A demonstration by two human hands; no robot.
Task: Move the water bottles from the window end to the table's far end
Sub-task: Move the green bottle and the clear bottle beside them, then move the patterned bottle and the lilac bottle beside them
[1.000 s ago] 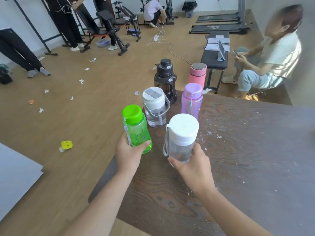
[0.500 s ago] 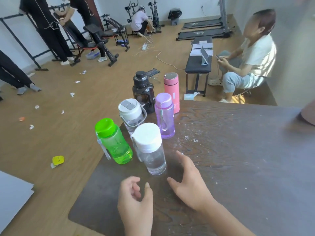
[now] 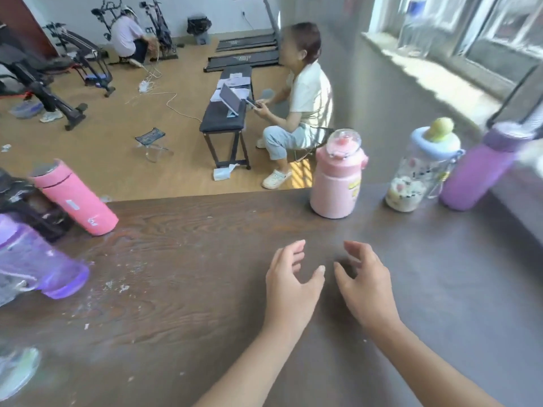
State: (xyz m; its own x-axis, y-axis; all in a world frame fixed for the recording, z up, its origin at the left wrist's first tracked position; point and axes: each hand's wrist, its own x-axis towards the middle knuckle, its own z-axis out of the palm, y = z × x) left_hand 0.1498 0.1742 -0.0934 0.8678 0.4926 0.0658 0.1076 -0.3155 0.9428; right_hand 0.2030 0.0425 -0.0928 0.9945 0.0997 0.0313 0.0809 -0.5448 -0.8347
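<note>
Just above the dark wooden table [image 3: 205,333], the left hand [image 3: 289,284] and right hand [image 3: 365,284] float side by side, both empty, fingers loosely curled and spread, thumbs nearly facing each other across a small gap. Neither touches a bottle. At about one o'clock from the hands a pale pink bottle [image 3: 336,183] with a clear domed lid stands upright near the table's far edge. Further toward two o'clock stands a clear patterned bottle [image 3: 417,174] with a blue cap, and just beside it, nearest the window sill [image 3: 435,69], a solid purple bottle [image 3: 476,171]. At nine to ten o'clock, well apart from the hands, a cluster sits at the left edge: a pink flask [image 3: 73,198], a dark bottle [image 3: 26,204] beside it, and a translucent purple bottle [image 3: 38,262], all blurred. At twelve o'clock, beyond the table, a seated person [image 3: 305,104] faces a black bench [image 3: 226,116].
</note>
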